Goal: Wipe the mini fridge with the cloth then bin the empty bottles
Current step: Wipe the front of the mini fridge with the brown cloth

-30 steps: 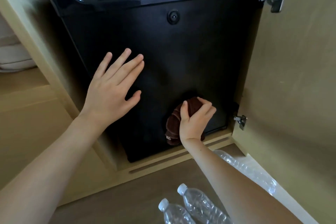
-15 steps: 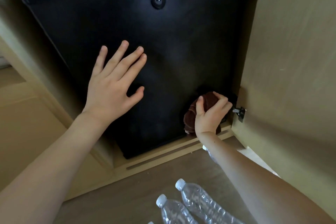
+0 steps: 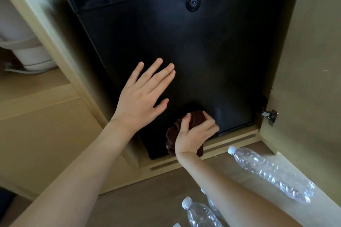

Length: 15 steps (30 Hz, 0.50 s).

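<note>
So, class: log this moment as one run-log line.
stage: wiping | right hand: brown cloth low on fridge door | left hand: flat on door | bottles: on floor

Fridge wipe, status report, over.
Left hand flat on fridge door. Right hand grips cloth low on door. Bottles on floor, unbinned.

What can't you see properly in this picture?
Head view:
- Fridge: its top is cut off by the upper edge.
- Cloth: mostly hidden under the right hand.
- Bottles on the floor: cut off by the bottom edge, one behind the right arm.
- White thing on the shelf: blurred.
</note>
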Available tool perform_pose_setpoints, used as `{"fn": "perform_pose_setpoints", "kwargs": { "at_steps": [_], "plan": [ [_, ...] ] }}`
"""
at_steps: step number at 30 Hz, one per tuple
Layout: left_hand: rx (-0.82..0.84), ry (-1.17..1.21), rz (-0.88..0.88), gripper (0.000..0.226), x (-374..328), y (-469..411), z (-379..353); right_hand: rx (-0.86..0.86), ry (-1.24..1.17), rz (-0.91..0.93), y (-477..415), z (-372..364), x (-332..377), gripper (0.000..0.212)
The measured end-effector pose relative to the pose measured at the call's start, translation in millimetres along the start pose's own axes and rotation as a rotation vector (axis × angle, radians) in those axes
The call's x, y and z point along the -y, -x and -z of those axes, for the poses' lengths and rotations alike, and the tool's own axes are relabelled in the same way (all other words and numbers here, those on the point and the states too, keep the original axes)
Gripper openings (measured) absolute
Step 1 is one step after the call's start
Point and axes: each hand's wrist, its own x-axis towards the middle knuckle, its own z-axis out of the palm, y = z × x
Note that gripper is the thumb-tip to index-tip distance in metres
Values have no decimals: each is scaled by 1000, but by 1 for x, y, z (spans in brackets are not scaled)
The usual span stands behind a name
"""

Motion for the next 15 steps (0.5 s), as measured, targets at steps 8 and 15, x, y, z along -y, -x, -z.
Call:
{"fn": "perform_pose_setpoints", "kwargs": {
  "at_steps": [8,15],
  "plan": [
    [98,-28,-27,73,-1,27,-4,141,78,115,53,-12,5,50],
    [136,-21,-43,75,-2,32,2,206,168,-45,51,5,-32,50]
  ]
}}
